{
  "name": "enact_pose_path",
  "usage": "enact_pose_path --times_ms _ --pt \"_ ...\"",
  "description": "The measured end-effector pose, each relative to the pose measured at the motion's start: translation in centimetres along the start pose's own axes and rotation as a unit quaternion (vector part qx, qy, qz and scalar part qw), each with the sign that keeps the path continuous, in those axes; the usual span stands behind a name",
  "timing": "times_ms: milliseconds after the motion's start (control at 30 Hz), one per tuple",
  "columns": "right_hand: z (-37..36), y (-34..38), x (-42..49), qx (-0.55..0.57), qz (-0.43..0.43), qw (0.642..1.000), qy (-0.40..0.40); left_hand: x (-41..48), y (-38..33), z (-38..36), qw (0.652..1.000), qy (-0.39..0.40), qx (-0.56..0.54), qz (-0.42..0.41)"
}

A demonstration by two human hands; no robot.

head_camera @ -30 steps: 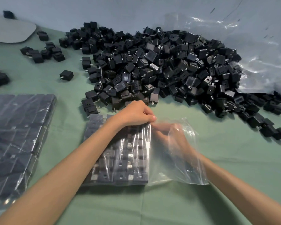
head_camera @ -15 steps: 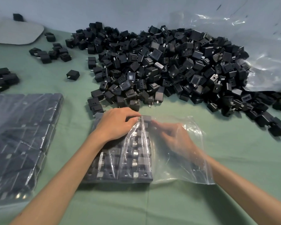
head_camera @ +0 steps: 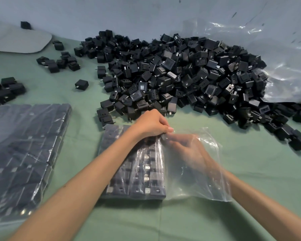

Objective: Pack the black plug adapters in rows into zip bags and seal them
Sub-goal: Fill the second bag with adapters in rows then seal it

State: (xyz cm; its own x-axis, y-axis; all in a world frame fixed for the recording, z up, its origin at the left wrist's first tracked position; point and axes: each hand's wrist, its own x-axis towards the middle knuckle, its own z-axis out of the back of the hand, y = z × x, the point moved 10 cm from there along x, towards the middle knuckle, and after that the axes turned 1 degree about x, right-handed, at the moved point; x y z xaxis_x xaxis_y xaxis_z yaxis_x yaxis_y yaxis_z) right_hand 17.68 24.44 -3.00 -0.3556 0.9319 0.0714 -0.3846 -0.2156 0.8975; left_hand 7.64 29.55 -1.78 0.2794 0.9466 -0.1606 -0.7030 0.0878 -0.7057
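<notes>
My left hand (head_camera: 151, 124) is closed, fingers curled down and pinching the top film of the zip bag (head_camera: 207, 180) at its far edge, right over the packed rows. My right hand (head_camera: 186, 150) is inside the bag, seen through the plastic. It is blurred, its fingertips reaching toward the far end of the last row, and I cannot tell whether it grips anything or lies loose.

The bag is thin, clear and crinkled, lying flat on the green cloth of the desk (head_camera: 233, 220). Its left half is filled with black plug adapters (head_camera: 141, 173), small matte blocks with silvery metal prongs, set tight in straight rows. Its right half is slack film.

Just beyond my hands lies the loose pile of adapters (head_camera: 181, 75), a jumbled heap partly on a glossy plastic sheet (head_camera: 281, 58). To my left lies a filled bag (head_camera: 24, 145), flat and rectangular.
</notes>
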Motion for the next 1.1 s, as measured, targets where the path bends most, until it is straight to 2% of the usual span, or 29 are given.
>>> enact_pose_path --times_ms 33,100,200,267,300,333,367,400,433,467,500,533,567,667,767,867,933,1000,1067,1100 --pt "-0.2 -0.2 0.2 0.048 -0.01 0.999 -0.006 0.1 -0.2 0.0 1.0 -0.006 -0.004 -0.003" --pt "-0.6 -0.1 0.4 0.069 -0.025 0.997 0.0 0.3 -0.7 0.1 1.0 -0.011 0.002 -0.006" --pt "-0.6 -0.5 -0.9 0.012 -0.044 0.998 0.05 0.3 -1.1 0.0 0.999 -0.014 0.028 -0.012" --pt "-1.2 -0.8 0.2 -0.086 -0.064 0.99 0.09 0.4 -1.1 -0.3 0.999 -0.021 0.045 -0.013" --pt "-1.6 -1.8 -1.4 -0.095 -0.072 0.987 0.108 0.4 -1.2 -0.3 0.999 -0.026 0.045 -0.014" --pt "-2.9 -4.4 -0.9 -0.108 -0.126 0.975 0.144 0.3 -1.2 -0.3 0.999 -0.027 0.044 -0.016" --pt "-3.9 -6.6 0.9 -0.202 -0.252 0.94 0.107 0.3 -1.3 -0.3 0.999 -0.018 0.041 -0.019" --pt "-2.8 -8.1 1.6 -0.295 -0.372 0.879 0.051 0.1 -1.3 -0.3 0.999 -0.002 0.036 -0.026" --pt "-3.0 -8.6 2.0 -0.31 -0.367 0.876 0.043 -0.1 -1.3 0.0 0.999 0.008 0.024 -0.033" --pt "-3.7 -7.9 2.2 -0.223 -0.249 0.941 0.057 -0.5 -1.0 0.9 0.999 0.0 0.003 -0.032" --pt "-3.9 -6.3 0.4 -0.105 -0.104 0.983 0.105 -1.0 -0.5 2.0 0.999 -0.024 -0.023 -0.029" --pt "-3.3 -3.5 -1.2 0.018 -0.057 0.99 0.129 -1.6 0.1 3.2 0.997 -0.058 -0.04 -0.025" --pt "-1.9 -1.2 -1.3 0.074 -0.044 0.989 0.124 -2.4 0.8 4.0 0.996 -0.085 -0.033 -0.022" --pt "-1.6 0.6 -0.8 -0.03 0.02 0.99 0.133 -4.6 2.2 3.1 0.993 -0.076 0.091 -0.011" --pt "-2.2 1.1 -0.3 -0.099 0.105 0.98 0.135 -5.5 2.7 2.8 0.989 -0.101 0.105 -0.004" --pt "-2.9 -3.2 1.4 -0.033 -0.018 0.991 0.127 -5.3 2.7 2.7 0.989 -0.11 0.093 -0.016" --pt "-3.8 -4.2 1.3 -0.012 -0.029 0.992 0.123 -5.1 2.4 2.5 0.988 -0.11 0.103 -0.029" --pt "-3.9 -2.0 1.3 -0.031 0.078 0.992 0.093 -5.0 2.0 2.4 0.984 -0.111 0.132 -0.052" --pt "-4.3 1.2 0.3 -0.077 0.185 0.972 0.123 -5.3 1.9 1.5 0.978 -0.078 0.18 -0.075" --pt "-4.3 1.8 -0.2 -0.112 0.209 0.962 0.139 -5.5 2.1 0.5 0.972 -0.047 0.216 -0.08"
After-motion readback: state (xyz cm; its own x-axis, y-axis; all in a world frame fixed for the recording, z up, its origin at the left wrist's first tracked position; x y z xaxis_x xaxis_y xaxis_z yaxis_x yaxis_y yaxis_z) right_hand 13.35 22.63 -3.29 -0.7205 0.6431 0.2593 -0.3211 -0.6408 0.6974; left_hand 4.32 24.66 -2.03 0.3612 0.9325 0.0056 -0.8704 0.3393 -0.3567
